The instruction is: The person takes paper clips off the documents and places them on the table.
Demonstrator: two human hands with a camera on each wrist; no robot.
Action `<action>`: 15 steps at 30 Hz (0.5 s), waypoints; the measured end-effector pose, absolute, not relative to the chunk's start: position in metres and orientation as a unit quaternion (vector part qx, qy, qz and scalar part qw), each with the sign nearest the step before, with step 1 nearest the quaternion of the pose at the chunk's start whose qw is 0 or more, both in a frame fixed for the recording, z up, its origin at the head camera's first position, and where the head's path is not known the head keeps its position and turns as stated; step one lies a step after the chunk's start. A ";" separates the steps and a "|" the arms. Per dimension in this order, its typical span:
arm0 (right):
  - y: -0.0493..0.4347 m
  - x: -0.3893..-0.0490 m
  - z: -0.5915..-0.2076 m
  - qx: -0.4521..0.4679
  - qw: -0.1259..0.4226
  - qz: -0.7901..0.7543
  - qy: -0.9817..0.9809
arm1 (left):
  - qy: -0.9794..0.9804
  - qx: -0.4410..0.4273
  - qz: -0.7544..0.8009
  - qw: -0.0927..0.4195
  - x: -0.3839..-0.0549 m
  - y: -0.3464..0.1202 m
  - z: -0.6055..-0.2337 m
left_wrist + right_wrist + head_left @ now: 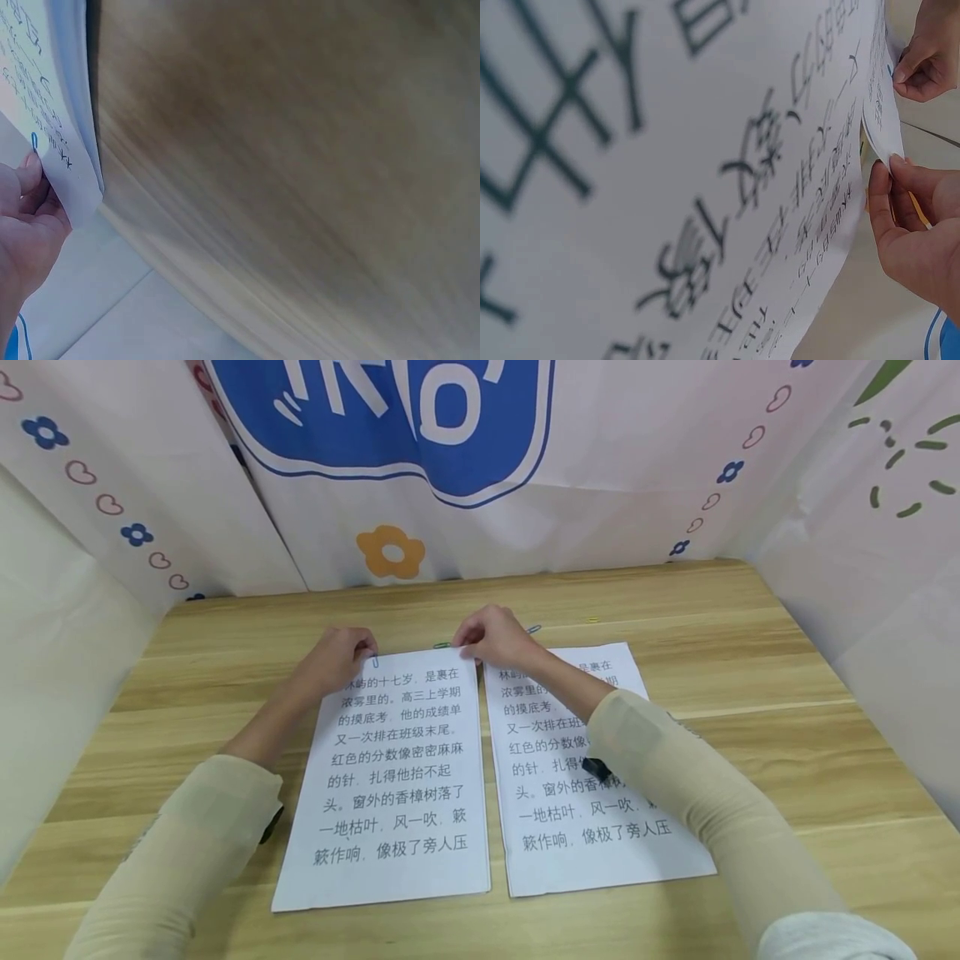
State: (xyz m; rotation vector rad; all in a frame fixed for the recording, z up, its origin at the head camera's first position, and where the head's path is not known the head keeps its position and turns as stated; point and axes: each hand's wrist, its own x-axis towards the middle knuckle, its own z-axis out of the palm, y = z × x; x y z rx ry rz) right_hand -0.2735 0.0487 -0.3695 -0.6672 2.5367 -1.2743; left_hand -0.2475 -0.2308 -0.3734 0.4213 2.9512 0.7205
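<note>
Two printed paper stacks lie side by side: the left stack (397, 793) and the right stack (592, 852). My left hand (339, 660) is at the left stack's top edge, pinching the end of a blue paper clip (376, 661) that sits over the sheets. In the left wrist view, the thumb lies right at the clip (34, 141), other fingers behind the paper. Between thumb and fingers, my right hand (497, 635) pinches the left stack's top right corner; the right wrist view shows that corner (889, 146) lifted and bent.
Behind the stacks lie a green paper clip (442, 646), another blue paper clip (533, 629) and a yellow paper clip (592, 620). The wooden table (787, 777) meets a printed white cloth (600, 518) at its back edge. My right forearm crosses the right stack.
</note>
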 end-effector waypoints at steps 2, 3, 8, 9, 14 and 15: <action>0.049 -0.273 -0.370 -0.227 0.114 -0.435 0.864 | 0.962 0.136 0.234 0.038 -0.248 -0.231 -0.374; 0.049 -0.273 -0.370 -0.227 0.115 -0.436 0.863 | 0.962 0.136 0.234 0.039 -0.248 -0.231 -0.374; 0.049 -0.274 -0.370 -0.226 0.116 -0.437 0.863 | 0.962 0.132 0.234 0.041 -0.248 -0.230 -0.375; 0.049 -0.274 -0.370 -0.225 0.116 -0.437 0.863 | 0.962 0.131 0.235 0.041 -0.248 -0.230 -0.375; 0.049 -0.274 -0.370 -0.226 0.116 -0.437 0.863 | 0.962 0.129 0.237 0.040 -0.249 -0.230 -0.375; 0.049 -0.274 -0.370 -0.226 0.115 -0.437 0.863 | 0.962 0.130 0.237 0.038 -0.249 -0.230 -0.376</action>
